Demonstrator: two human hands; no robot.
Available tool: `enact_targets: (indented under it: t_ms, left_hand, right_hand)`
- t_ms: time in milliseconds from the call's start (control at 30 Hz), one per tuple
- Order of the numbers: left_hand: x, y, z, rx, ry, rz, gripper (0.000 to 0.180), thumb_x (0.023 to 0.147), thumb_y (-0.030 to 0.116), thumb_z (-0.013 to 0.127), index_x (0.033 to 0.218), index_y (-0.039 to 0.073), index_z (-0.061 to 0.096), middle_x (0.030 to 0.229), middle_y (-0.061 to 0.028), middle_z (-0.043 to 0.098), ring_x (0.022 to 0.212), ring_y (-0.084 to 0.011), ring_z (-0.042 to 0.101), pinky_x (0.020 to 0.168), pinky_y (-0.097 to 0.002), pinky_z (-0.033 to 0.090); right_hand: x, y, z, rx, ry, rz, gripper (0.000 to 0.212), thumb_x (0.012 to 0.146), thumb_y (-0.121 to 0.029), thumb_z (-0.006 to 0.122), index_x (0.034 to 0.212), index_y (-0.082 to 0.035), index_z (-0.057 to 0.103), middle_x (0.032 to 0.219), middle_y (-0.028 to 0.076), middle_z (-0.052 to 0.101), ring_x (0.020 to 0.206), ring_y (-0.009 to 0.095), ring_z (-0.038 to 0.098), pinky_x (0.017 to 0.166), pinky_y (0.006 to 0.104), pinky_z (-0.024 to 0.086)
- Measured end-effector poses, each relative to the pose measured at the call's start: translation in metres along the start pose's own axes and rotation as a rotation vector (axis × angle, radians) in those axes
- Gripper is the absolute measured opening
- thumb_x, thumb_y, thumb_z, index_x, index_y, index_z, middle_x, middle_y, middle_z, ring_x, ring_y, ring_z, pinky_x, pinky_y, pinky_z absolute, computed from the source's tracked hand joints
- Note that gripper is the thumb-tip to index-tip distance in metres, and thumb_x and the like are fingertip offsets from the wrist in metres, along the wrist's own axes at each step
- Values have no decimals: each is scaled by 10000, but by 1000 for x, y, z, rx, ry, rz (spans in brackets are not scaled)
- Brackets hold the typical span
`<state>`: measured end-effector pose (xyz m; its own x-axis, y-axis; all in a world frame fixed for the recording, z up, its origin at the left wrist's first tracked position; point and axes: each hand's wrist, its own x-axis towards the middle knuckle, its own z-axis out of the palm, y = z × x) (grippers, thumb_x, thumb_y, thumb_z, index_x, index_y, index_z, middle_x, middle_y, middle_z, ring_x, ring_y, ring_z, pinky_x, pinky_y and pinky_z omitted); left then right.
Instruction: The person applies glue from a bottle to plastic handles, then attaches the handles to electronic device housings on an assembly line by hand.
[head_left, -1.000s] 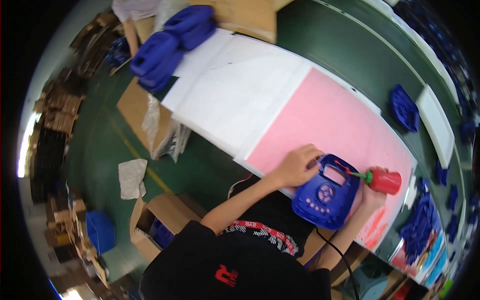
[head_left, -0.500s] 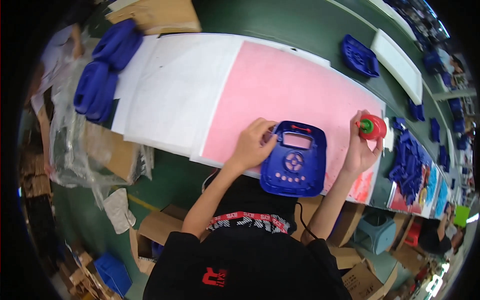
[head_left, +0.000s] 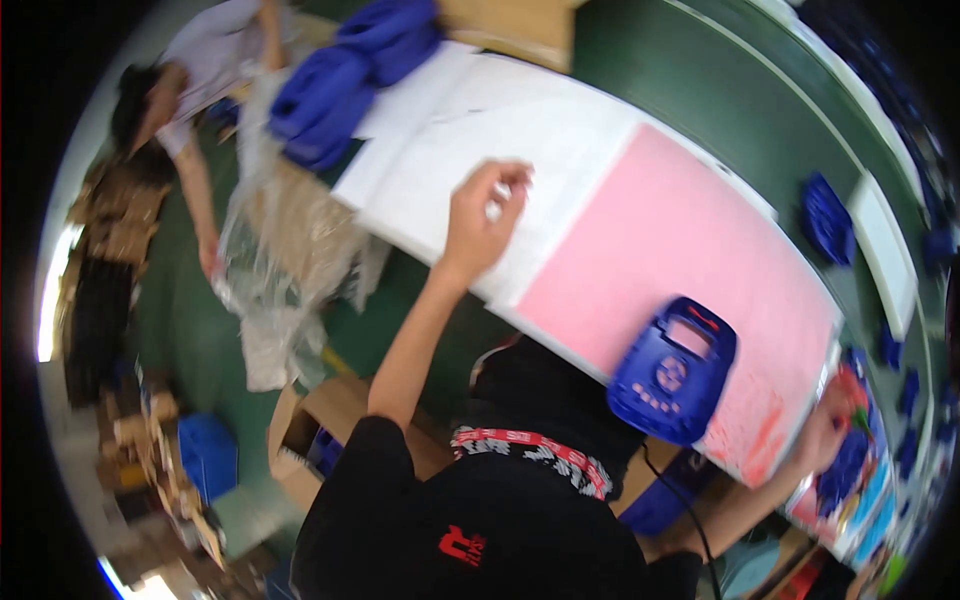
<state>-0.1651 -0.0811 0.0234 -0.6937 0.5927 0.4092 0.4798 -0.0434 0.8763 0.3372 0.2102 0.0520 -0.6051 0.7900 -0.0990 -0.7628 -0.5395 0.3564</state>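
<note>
My left hand (head_left: 483, 222) hovers over the white sheet, its fingers loosely curled and nothing visible in them. Blur softens its fingertips. Far to the right, my right hand (head_left: 822, 430) is closed round a red squeeze bottle (head_left: 850, 388) with a green tip, beside a heap of blue parts (head_left: 845, 470). Between my hands a blue plastic panel (head_left: 655, 402) lies on the pink sheet (head_left: 610, 250), overhanging the table's near edge. It has a rectangular window, a round cut-out pattern, a row of small holes and a red mark near its top. Neither hand touches it.
Stacked blue housings (head_left: 320, 105) stand at the table's far left beside clear plastic wrapping (head_left: 265, 230). A co-worker (head_left: 185, 95) bends there. Another blue panel (head_left: 828, 220) and a white tray (head_left: 885, 255) lie beyond the table. An opened carton (head_left: 345, 425) sits by my left side.
My left hand has let go of the blue panel and moved left over the white sheet. My right hand has carried the bottle right, to the blue parts. The whole view has swung left.
</note>
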Motion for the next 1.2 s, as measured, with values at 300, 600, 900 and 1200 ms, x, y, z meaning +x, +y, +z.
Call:
enact_targets:
  t_ms: [300, 600, 900, 1200]
  left_hand:
    - [97, -30, -219, 1437, 273, 126, 848, 620, 370, 837, 1306, 31, 473, 1129, -182, 557, 1038, -373, 546, 904, -460, 458]
    - [117, -92, -281, 1619, -55, -121, 1031, 586, 268, 853, 1465, 100, 343, 1295, -188, 578, 1205, -332, 539, 994, -531, 372]
    - [77, -29, -217, 1403, 101, 254, 838, 603, 236, 804, 1371, 82, 507, 1211, -178, 627, 1091, -331, 584, 978, -445, 369]
    - [0, 37, -57, 949, -214, 414, 937, 505, 95, 825, 1373, -1, 486, 967, -141, 565, 948, -342, 534, 952, -432, 357]
  right_hand:
    - [-46, -48, -18, -468, -9, 111, 392, 929, -94, 559, 1254, 82, 429, 909, 66, 496, 761, 163, 497, 656, 294, 398]
    - [-2, -39, -36, -2490, 613, -70, 461, 971, -438, 548, 1049, 5, 650, 749, 5, 612, 632, 115, 588, 590, 236, 466]
    - [-27, 77, -27, -3526, 399, -507, 336, 886, -307, 565, 947, 20, 618, 787, 231, 656, 798, 419, 644, 735, 491, 496]
    - [43, 148, -30, -2845, -615, -796, 302, 871, 2, 462, 1152, -11, 571, 794, 175, 630, 746, 322, 633, 746, 437, 503]
